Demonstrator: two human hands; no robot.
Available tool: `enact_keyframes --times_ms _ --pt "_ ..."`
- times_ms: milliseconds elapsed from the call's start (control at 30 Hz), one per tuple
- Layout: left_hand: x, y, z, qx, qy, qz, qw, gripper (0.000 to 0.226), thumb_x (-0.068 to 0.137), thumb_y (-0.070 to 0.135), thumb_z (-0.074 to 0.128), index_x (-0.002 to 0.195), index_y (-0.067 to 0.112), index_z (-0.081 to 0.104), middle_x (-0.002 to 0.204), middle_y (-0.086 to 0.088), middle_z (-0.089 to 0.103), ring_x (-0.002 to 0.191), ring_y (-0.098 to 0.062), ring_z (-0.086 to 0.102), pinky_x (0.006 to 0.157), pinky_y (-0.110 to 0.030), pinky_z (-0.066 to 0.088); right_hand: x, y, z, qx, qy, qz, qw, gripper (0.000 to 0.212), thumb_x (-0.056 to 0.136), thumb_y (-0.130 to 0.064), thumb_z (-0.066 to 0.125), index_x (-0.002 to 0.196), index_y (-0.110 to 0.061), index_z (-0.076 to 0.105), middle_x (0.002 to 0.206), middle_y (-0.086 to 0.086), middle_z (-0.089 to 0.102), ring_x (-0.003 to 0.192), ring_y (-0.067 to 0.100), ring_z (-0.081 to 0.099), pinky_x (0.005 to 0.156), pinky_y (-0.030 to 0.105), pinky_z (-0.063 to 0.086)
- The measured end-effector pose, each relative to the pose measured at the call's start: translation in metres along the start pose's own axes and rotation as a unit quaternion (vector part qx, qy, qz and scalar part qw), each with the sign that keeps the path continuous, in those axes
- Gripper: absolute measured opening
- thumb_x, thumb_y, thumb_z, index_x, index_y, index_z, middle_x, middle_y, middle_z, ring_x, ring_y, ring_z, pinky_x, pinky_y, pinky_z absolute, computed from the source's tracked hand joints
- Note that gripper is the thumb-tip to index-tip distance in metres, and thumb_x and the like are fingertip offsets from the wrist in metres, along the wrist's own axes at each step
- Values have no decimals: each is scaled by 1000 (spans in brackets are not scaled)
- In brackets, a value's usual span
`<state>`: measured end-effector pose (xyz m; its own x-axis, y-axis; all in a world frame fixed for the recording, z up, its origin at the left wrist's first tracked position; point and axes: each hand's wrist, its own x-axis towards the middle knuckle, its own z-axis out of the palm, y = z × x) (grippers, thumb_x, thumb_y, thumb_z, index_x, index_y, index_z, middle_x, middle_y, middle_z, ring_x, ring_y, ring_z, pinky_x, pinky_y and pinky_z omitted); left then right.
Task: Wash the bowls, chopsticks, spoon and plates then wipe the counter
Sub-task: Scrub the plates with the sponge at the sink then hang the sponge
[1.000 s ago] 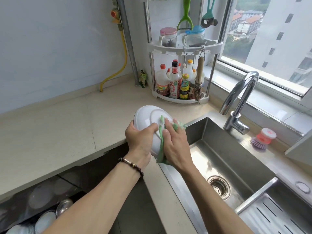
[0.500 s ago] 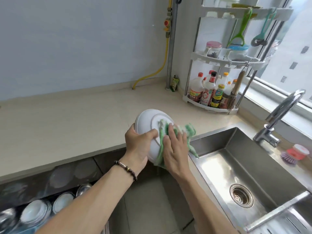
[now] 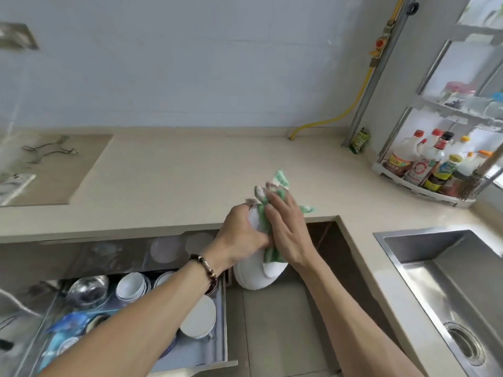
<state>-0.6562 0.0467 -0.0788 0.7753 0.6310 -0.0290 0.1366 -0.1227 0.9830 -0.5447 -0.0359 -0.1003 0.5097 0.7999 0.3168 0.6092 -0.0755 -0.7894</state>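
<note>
A white bowl (image 3: pixel 255 276) hangs bottom-outward in front of the beige counter (image 3: pixel 174 175), above the floor. My left hand (image 3: pixel 242 235) grips its upper rim, fingers curled over the edge. My right hand (image 3: pixel 288 229) presses a green-and-white cloth (image 3: pixel 280 183) against the bowl's underside with fairly straight fingers; the cloth sticks up past my fingertips and trails below my palm. The steel sink (image 3: pixel 446 289) lies to the right, dry-looking, drain (image 3: pixel 465 344) near the lower right.
An open drawer (image 3: pixel 130 308) at lower left holds several bowls and plates. A corner rack (image 3: pixel 435 170) with sauce bottles stands at the far right. A yellow hose (image 3: pixel 334 118) and a pipe run up the wall. A hob (image 3: pixel 49 164) sits at the far left.
The view has swung left and down, so the drawer is now in sight and the tap is out of frame. The bowl and both hands have dropped lower, from counter height to beside the drawer.
</note>
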Motion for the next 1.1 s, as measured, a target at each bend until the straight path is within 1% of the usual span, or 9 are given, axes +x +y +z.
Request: enact_keyframes --times_ms 133,333,467,700,800,867,933,1033,1100 --pt "-2 -28 -26 79 19 13 997 43 54 14 83 96 17 70 89 3 74 80 -17 68 70 -32 57 20 4 29 130 -18 131 983 32 107 -32 35 118 -24 63 116 -6 62 117 15 56 109 38 38" --pt "6 -83 -64 163 3 -23 986 36 58 17 76 91 23 62 85 4 70 78 -23 65 69 -40 54 26 28 97 193 -84 264 941 47 106 -44 40 152 -32 40 151 -19 39 140 0 34 117 23 23" --pt "-5 -120 -85 371 -46 -1 928 25 72 12 66 88 18 48 71 -1 49 72 -33 46 59 -35 25 39 62 137 271 -112 477 828 49 75 -62 68 98 -19 73 82 13 66 73 31 63 69 36 49" --pt "-44 -237 -158 576 -149 62 801 61 34 -5 71 80 26 46 51 5 45 40 -24 42 44 -22 14 5 95 240 80 -233 497 832 22 90 -6 59 99 12 67 67 20 61 45 26 55 45 27 45" --pt "-57 -286 -193 528 -150 37 835 51 35 -5 74 76 21 60 57 5 53 50 -21 56 40 -21 28 -11 106 294 31 -257 508 822 10 88 -5 62 88 4 66 72 11 61 57 22 57 51 24 46" --pt "-62 -322 -212 490 -107 36 864 48 43 -4 79 82 20 66 72 2 67 77 -22 71 74 -32 62 -20 114 328 18 -251 519 817 11 90 -8 61 81 -1 61 71 10 59 60 23 58 54 26 46" --pt "-71 -353 -230 465 -79 -26 882 60 62 16 89 117 21 67 125 -8 67 132 -29 55 118 -50 32 -33 120 366 -4 -233 525 819 16 93 -11 58 78 -4 58 71 8 57 62 23 56 55 25 43" --pt "-82 -383 -255 266 -41 -306 913 110 78 72 67 161 31 7 168 -5 -2 156 -26 -5 124 -47 9 -53 133 423 -26 -207 526 825 22 96 -16 52 100 2 64 87 15 63 78 29 62 62 31 47" --pt "-82 -416 -269 181 25 -386 904 105 87 67 60 161 20 2 168 -11 0 156 -27 3 125 -45 15 -65 144 456 -39 -194 526 827 31 97 -20 51 110 4 65 95 19 65 88 32 64 71 37 49"
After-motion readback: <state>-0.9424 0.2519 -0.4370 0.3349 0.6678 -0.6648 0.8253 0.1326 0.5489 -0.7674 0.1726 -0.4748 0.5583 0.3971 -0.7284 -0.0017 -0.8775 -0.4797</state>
